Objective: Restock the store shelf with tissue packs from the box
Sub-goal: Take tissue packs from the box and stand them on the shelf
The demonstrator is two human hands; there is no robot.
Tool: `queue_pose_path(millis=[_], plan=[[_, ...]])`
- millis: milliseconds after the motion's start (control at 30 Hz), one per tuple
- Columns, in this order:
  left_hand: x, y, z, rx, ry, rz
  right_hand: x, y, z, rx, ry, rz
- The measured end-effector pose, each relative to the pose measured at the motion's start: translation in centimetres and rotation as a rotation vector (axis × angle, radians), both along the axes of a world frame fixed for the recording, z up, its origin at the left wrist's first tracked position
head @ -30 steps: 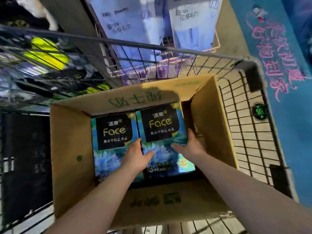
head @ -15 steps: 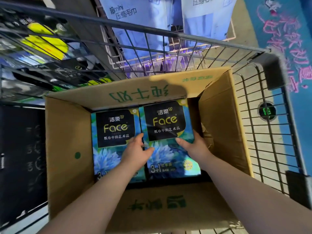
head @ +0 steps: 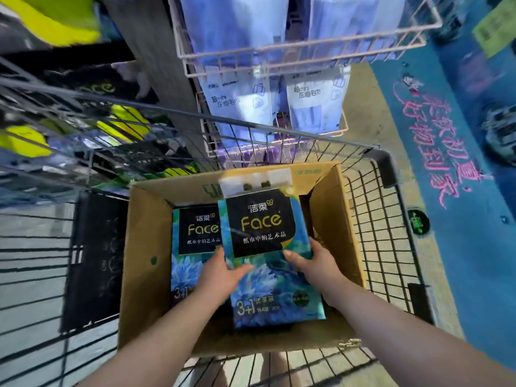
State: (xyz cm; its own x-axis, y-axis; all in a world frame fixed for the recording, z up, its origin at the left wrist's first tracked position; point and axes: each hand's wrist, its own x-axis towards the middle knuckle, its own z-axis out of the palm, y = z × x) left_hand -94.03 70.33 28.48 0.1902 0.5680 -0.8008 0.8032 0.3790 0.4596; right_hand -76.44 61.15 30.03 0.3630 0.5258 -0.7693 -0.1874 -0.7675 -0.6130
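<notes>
The left hand (head: pixel 223 275) and right hand (head: pixel 315 263) are clamping the tissue pack (head: pixel 268 233) by opposite edges, fingers (head: pixel 220 252) pinching it, holding it tilted above the box (head: pixel 145 247), probably to clear the walls and the neighbouring pack (head: pixel 192 238)

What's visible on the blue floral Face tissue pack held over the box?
The blue floral tissue pack is a glossy plastic-wrapped block: black panel reading Face in gold, blue flowers below, 3+1 near the bottom, pale hang tab on top. It is tilted over the open brown cardboard box, overlapping the matching pack lying inside. The left hand grips its left edge, the right hand its right, thumbs on the front.
</notes>
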Motion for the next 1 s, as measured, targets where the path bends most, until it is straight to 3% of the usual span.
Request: queue_pose_path(millis=[567, 800, 1000], plan=[[-7.0, 0.3, 18.7, 0.417, -0.088, 0.233, -5.3, 4.7, 16.3, 0.307, -0.016, 0.198], [-12.4, -0.3, 25.4, 0.598, -0.097, 0.448, -10.1, 7.9, 23.5, 0.49, -0.017, 0.428], [-19.5, -1.8, 31.3, 0.776, -0.083, 0.51, -16.8, 9.3, 29.1, 0.638, -0.051, 0.597]])
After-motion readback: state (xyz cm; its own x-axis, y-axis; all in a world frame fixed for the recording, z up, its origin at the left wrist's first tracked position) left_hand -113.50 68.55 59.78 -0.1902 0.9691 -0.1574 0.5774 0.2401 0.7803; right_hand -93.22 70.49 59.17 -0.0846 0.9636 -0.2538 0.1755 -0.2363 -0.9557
